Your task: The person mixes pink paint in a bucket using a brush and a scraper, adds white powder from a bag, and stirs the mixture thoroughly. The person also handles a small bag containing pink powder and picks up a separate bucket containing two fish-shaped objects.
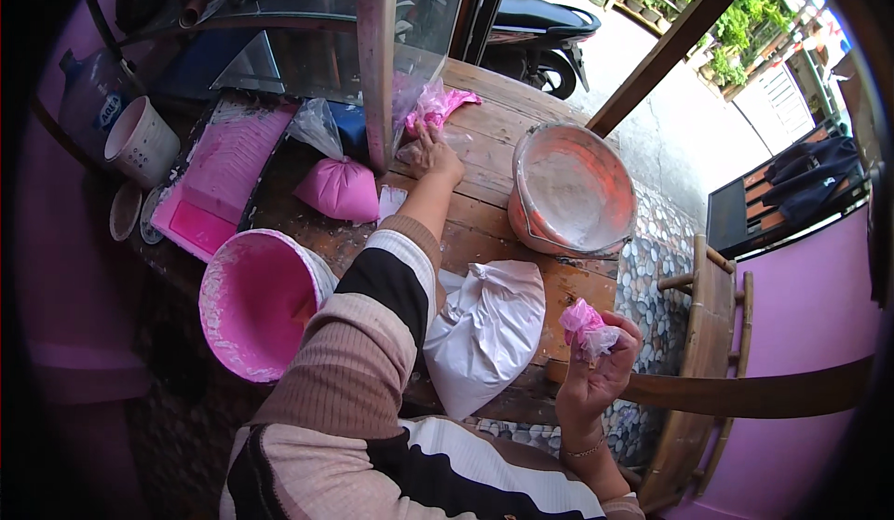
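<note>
My left arm reaches far forward over the wooden table. My left hand (434,159) has its fingers stretched out, touching a crumpled pink-stained plastic bag (436,106) beside the wooden post; whether they grip it is hard to see. At the right, my right hand (603,371) is raised and closed around a small wad of pink-stained clear plastic (588,326). A tied clear bag of pink paint (339,189) sits left of my left forearm. Between my arms lies a knotted white plastic bag (489,334), bulging and full.
A white bucket with pink paint inside (251,306) stands at left, below a pink paint tray (223,171). An orange bucket of greyish powder (570,194) stands by the table's right edge. A wooden post (375,64) rises near my left hand. A bamboo bench (694,362) is at right.
</note>
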{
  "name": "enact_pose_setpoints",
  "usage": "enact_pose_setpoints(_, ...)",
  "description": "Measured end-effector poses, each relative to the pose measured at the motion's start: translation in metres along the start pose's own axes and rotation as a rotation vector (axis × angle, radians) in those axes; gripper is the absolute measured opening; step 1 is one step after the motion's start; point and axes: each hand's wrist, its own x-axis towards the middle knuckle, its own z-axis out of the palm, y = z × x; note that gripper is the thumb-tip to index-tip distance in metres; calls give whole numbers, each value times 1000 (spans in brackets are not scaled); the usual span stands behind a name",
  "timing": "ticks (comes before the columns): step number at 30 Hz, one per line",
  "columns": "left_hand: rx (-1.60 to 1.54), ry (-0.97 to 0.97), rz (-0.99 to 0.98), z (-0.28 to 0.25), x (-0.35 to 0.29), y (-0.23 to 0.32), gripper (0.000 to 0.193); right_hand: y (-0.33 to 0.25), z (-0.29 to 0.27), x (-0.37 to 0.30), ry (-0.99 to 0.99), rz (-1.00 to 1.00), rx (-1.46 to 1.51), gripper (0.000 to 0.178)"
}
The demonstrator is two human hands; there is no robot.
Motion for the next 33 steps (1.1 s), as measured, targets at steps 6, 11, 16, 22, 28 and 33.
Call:
enact_pose_setpoints(6, 67, -84, -55, -13, 2, 9, 70, 7, -4, -3, -176, -33, -95, 23)
enact_pose_setpoints(11, 6, -70, -69, -1, -37, -5, 34, -2, 12, 3, -208, -59, 7, 24)
enact_pose_setpoints(16, -38, 104, 26, -25, -116, -12, 28, -12, 59, 37, -73, -110, 173, 28)
enact_pose_setpoints(22, -91, 266, 194, -10, -140, -68, 34, -12, 179, 93, -161, -235, -201, 25)
enact_pose_setpoints(28, -233, 136, 226, -36, -171, -63, 30, 61, 254, 125, -371, 14, -653, 26)
enact_pose_setpoints(33, -385, 259, 212, -43, -174, -71, 40, 62, 253, 135, -337, 75, -518, 22)
